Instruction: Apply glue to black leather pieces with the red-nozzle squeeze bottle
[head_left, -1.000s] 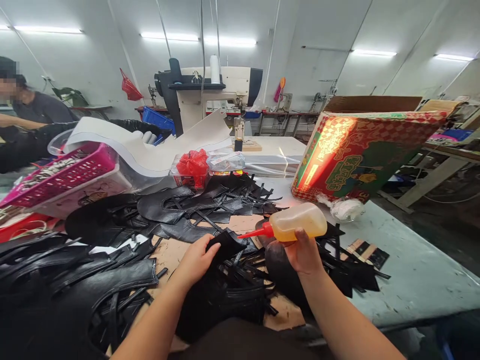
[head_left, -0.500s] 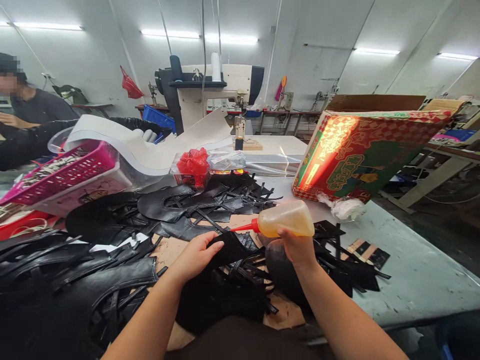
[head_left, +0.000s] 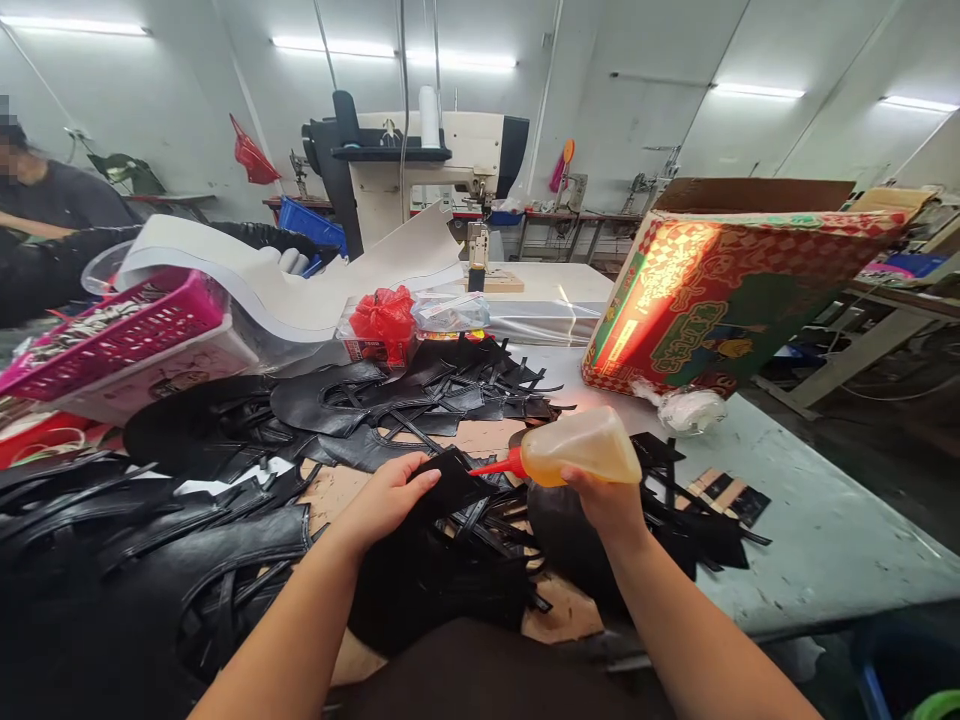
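Note:
My left hand (head_left: 390, 498) pinches the edge of a black leather piece (head_left: 450, 480), thumb on top and fingers underneath. In my right hand (head_left: 606, 500) lies a translucent squeeze bottle (head_left: 581, 448) of yellowish liquid, tipped on its side. Its red nozzle (head_left: 499, 465) points left, with the tip at or just beside the right part of that leather piece; whether it touches I cannot tell. Below and around both hands lie more black strappy leather pieces (head_left: 330, 398), spread over brown cardboard (head_left: 562, 610).
A sewing machine (head_left: 427, 150) stands behind the table. To the right is a tilted red and green carton (head_left: 720, 300) with a clear plastic roll (head_left: 690, 410) before it. A pink basket (head_left: 142, 325) and a red bag (head_left: 382, 315) stand left. Another person (head_left: 60, 195) sits far left.
The bottle in my right hand has shifted slightly right, its nozzle tip moving from the leather piece's upper edge toward its right side. My left hand keeps its pinch, slightly lower left.

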